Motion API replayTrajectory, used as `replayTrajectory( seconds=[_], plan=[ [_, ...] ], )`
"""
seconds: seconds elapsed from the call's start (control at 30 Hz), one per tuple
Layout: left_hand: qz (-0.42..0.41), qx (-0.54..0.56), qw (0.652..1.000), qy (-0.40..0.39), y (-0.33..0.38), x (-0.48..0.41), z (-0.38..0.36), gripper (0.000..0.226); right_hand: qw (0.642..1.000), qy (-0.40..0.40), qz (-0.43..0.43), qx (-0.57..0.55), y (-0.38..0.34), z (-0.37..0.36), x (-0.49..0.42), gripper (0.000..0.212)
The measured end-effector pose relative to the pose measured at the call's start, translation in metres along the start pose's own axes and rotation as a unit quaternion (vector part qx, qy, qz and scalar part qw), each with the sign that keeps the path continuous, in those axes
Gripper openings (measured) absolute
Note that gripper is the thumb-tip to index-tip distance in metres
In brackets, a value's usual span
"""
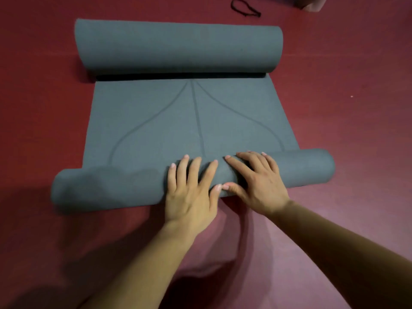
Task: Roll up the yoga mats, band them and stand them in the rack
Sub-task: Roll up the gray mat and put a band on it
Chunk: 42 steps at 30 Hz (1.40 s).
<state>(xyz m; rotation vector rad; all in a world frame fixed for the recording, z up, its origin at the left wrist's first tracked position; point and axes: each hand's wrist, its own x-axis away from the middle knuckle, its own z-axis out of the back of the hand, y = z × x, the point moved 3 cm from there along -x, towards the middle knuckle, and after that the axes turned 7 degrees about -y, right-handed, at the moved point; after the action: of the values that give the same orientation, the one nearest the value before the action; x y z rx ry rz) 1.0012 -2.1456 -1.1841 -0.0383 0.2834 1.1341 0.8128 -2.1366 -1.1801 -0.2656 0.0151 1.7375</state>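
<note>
We are rolling the mat (178,121).
Left hand (191,188) and right hand (258,177) are pressing its roll (100,188), fingers (194,168) spread flat; next we are likely pushing it evenly forward.

- A grey-blue yoga mat (156,121) lies on a dark red floor (347,112), partly rolled from the near end.
- The near roll (107,188) runs across the view, slightly slanted, its right end farther away.
- The left hand (191,192) lies flat on top of the roll near its middle, fingers spread and pointing away.
- The right hand (258,181) presses on the roll just beside it, with the two thumbs touching at their tips.
- Curved lines (197,117) mark the flat stretch of the mat.
- The mat's far end (178,47) curls up and over in a loose roll.
- A black band (245,7) lies on the floor beyond the mat, apart from it.
</note>
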Motion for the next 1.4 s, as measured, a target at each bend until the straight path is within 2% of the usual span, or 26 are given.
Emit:
replayTrajectory(
  seconds=[0.13, 0.27, 0.43, 0.53, 0.67, 0.93, 1.13, 1.4],
  plan=[
    [-0.01, -0.019, 0.996, -0.087, -0.008, -0.012, -0.004, 0.053, 0.999, -0.012, -0.027, 0.016, -0.005, -0.001, -0.003, 0.068],
    [-0.026, -0.005, 0.991, -0.134, -0.016, -0.034, 0.0, 0.053, 0.996, -0.028, -0.083, 0.003, -0.017, 0.005, 0.001, 0.066],
    [-0.021, -0.023, 0.983, -0.183, -0.021, -0.059, 0.004, 0.054, 0.994, -0.073, -0.077, 0.018, -0.015, 0.016, -0.015, 0.069],
    [-0.014, -0.009, 0.985, -0.173, -0.022, -0.068, 0.007, 0.054, 0.995, -0.056, -0.076, -0.004, -0.01, 0.007, -0.022, 0.069],
    [-0.029, 0.021, 0.993, -0.109, -0.023, -0.068, 0.012, 0.055, 0.998, -0.014, -0.062, -0.022, 0.002, -0.005, -0.032, 0.068],
    [-0.033, -0.025, 0.99, -0.132, -0.026, -0.079, 0.002, 0.044, 0.998, 0.004, -0.045, -0.04, 0.006, -0.003, -0.053, 0.065],
    [-0.035, -0.026, 0.987, -0.155, -0.036, -0.104, 0.002, 0.045, 1.0, -0.004, -0.006, -0.03, 0.008, -0.007, -0.055, 0.08],
    [-0.011, -0.014, 0.994, -0.107, -0.038, -0.092, 0.009, 0.047, 0.999, -0.017, 0.005, -0.036, 0.015, -0.007, -0.079, 0.078]
  ],
)
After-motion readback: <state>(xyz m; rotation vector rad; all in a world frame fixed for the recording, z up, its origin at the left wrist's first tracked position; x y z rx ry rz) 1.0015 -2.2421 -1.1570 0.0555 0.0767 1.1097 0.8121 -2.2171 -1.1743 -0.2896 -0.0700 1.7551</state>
